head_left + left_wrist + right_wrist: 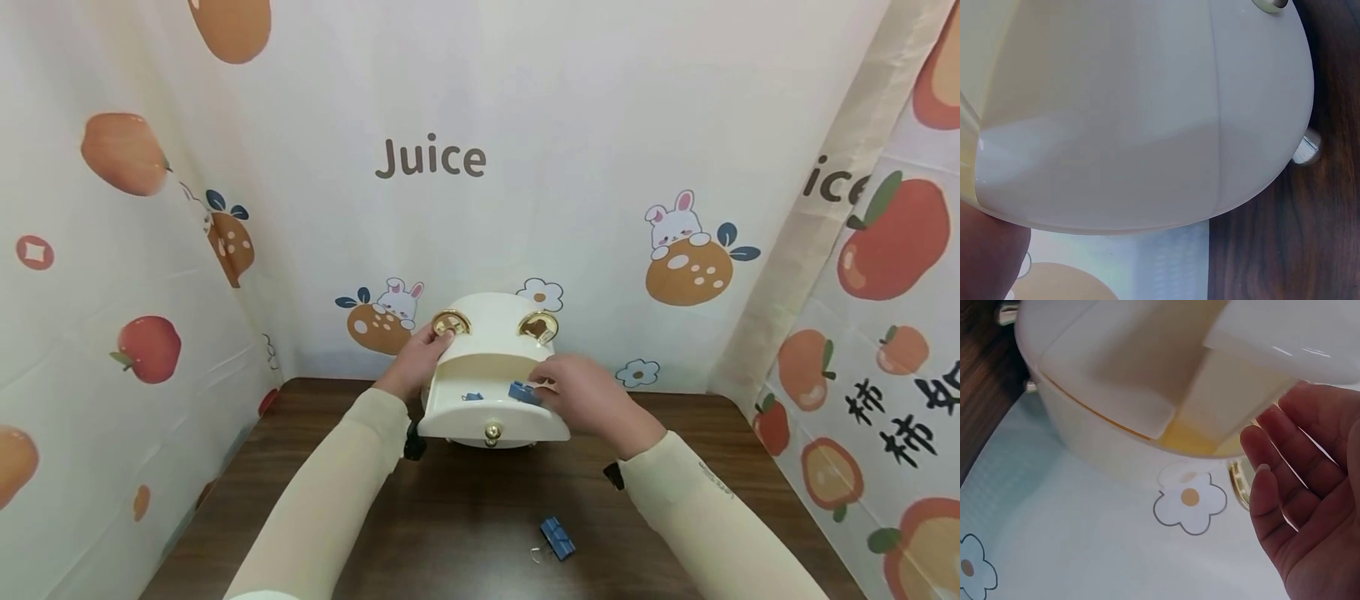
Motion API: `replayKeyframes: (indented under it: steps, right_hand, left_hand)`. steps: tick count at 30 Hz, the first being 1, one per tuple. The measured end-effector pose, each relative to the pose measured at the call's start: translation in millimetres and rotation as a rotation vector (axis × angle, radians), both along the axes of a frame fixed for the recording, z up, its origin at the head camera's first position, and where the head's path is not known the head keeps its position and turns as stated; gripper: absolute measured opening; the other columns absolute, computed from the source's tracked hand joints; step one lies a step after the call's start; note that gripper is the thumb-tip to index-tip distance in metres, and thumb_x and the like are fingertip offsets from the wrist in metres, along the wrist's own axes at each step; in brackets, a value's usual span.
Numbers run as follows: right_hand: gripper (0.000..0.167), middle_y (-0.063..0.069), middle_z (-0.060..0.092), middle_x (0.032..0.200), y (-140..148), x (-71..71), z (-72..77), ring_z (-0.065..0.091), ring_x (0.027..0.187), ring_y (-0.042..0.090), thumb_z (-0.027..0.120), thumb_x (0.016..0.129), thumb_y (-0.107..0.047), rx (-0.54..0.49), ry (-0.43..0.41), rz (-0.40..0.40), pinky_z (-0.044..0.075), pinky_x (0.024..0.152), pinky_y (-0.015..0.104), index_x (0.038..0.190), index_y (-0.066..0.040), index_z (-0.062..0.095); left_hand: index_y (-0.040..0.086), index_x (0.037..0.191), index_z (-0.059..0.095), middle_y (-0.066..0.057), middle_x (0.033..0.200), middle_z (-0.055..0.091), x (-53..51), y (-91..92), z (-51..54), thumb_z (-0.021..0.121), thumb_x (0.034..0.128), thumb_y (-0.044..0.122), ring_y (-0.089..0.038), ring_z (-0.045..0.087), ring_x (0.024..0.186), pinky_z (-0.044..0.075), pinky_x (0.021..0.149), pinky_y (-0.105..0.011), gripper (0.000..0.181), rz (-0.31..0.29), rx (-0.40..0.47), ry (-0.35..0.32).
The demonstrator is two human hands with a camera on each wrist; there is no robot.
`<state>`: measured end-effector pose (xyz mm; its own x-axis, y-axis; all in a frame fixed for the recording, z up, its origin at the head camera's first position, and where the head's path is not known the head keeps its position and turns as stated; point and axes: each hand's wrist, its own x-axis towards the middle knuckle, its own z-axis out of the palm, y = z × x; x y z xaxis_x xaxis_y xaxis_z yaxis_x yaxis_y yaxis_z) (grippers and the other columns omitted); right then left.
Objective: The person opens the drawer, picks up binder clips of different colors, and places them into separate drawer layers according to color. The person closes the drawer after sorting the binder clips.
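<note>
A small cream storage box with two gold rings stands at the table's back, its drawer pulled out by a gold knob. My left hand holds the box's left side, thumb near the left ring; its other fingers are hidden. At the drawer's right side, my right hand pinches a blue binder clip above the drawer floor. A smaller blue clip lies inside the drawer. In the right wrist view, my right fingers are bent beside the box; the pinched clip is hidden there.
Another blue binder clip, with a wire handle beside it, lies on the dark wood table in front of the box. Printed fabric curtains hang directly behind the box and along both sides.
</note>
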<state>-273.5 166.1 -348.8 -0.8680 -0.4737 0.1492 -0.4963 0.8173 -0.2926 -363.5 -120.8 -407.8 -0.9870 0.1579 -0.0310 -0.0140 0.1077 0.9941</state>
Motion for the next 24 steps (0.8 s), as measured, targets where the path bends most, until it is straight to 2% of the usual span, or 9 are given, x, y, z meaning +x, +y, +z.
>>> replayKeyframes:
  steps: [5, 13, 19, 24]
  right_hand:
    - [0.017, -0.001, 0.071, 0.107, 5.4, 6.1, 3.7, 0.065, 0.096, 0.02, 0.076, 0.096, -0.018, -0.077, -0.02, -0.052, 0.057, 0.085, 0.044, 0.112, -0.013, 0.076]
    - [0.014, -0.003, 0.069, 0.105, 31.4, 12.1, 2.5, 0.062, 0.098, 0.022, 0.072, 0.099, -0.025, -0.252, -0.008, -0.142, 0.055, 0.085, 0.048, 0.11, -0.017, 0.074]
    - [0.011, -0.002, 0.069, 0.102, 55.0, 14.2, -6.6, 0.061, 0.094, 0.021, 0.07, 0.1, -0.022, -0.35, 0.04, -0.16, 0.054, 0.084, 0.045, 0.108, -0.015, 0.073]
    - [0.011, -0.001, 0.068, 0.099, 62.9, 24.9, -17.6, 0.06, 0.089, 0.019, 0.069, 0.101, -0.023, -0.407, 0.125, -0.182, 0.054, 0.08, 0.043, 0.107, -0.014, 0.073]
  left_hand:
    - [0.025, 0.154, 0.046, -0.01, 0.128, 0.062, -0.2, 0.0, -1.3, 0.05, 0.109, 0.04, -0.022, 0.067, 0.091, 0.056, 0.076, -0.037, 0.048, -0.002, 0.007, 0.003]
    - [0.026, 0.155, 0.044, -0.009, 0.129, 0.062, 0.7, 0.2, 1.6, 0.05, 0.109, 0.041, -0.023, 0.067, 0.094, 0.056, 0.078, -0.037, 0.049, -0.005, -0.011, 0.011]
    - [0.025, 0.155, 0.045, -0.009, 0.128, 0.062, -0.2, 0.3, 0.7, 0.05, 0.1093, 0.04, -0.023, 0.067, 0.093, 0.057, 0.078, -0.037, 0.048, -0.006, -0.006, 0.015]
    - [0.026, 0.155, 0.045, -0.009, 0.129, 0.062, 0.4, 1.3, 0.0, 0.05, 0.1093, 0.04, -0.023, 0.067, 0.093, 0.056, 0.078, -0.037, 0.048, -0.003, -0.004, 0.01]
